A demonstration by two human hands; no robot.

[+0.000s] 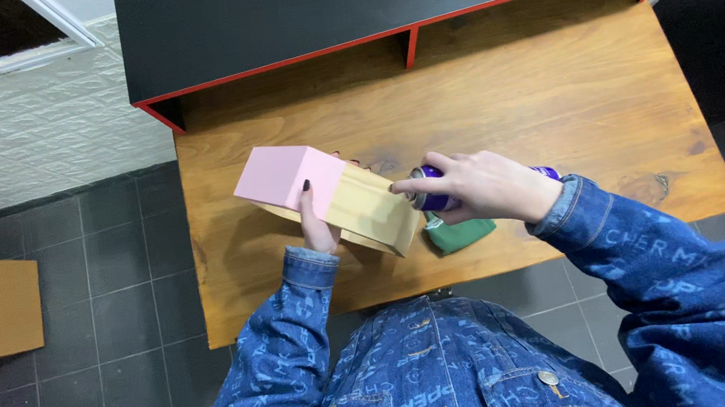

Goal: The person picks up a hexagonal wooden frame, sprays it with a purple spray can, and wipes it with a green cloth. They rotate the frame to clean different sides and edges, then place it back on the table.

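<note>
fingers [314, 202] of left hand [319, 228] grip block [329, 200], right hand [482, 186] aims can [433, 197].

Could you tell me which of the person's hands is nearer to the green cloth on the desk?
Right. The right hand, gripping a purple can, is directly above the green cloth; the left hand holds the block further left.
</note>
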